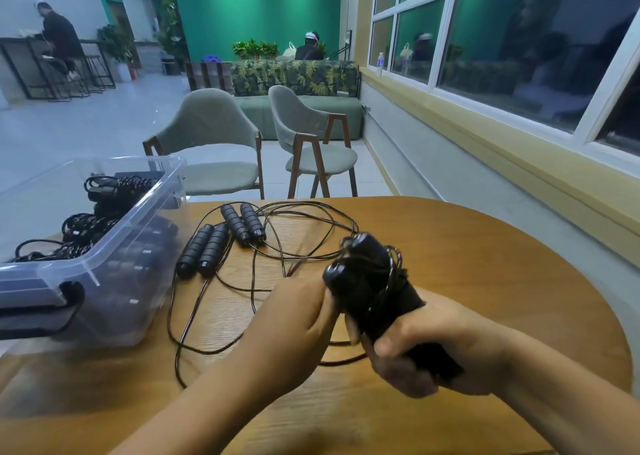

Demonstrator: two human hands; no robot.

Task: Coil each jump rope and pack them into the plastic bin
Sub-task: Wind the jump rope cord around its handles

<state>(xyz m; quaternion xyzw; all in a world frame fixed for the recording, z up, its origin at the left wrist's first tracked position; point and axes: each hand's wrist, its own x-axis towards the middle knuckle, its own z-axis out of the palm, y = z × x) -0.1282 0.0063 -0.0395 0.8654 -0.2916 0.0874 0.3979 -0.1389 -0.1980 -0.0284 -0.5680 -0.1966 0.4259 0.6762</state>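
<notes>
Round wooden surface [467,247] takes up most of the foreground, light oak grain. Two grey-green upholstered chairs with dark wood legs [214,136] stand just beyond its far edge.

Clear plastic bin with a dark handle latch [138,233] sits on the left part of the surface, lid off. Coiled black jump ropes [93,215] already lie inside it, bundled, several of them, exact count unclear.

Loose black cord [304,226] sprawls across the middle of the surface in big loops, between the bin and the hands. Two pairs of black ribbed foam handles lie on the surface just right of the bin: nearer pair [202,248], farther pair [244,224], each pair side by side and touching.

Right hand [436,347] is held above the surface, fingers wrapped tight around the lower end of a pair of black handles with cord wound round them [367,281], tilted up and left. Left hand [298,319] sits just beside the bundle, fingers [329,311] pressed together against its top end; whether they pinch the cord, cannot tell, motion blur.
</notes>
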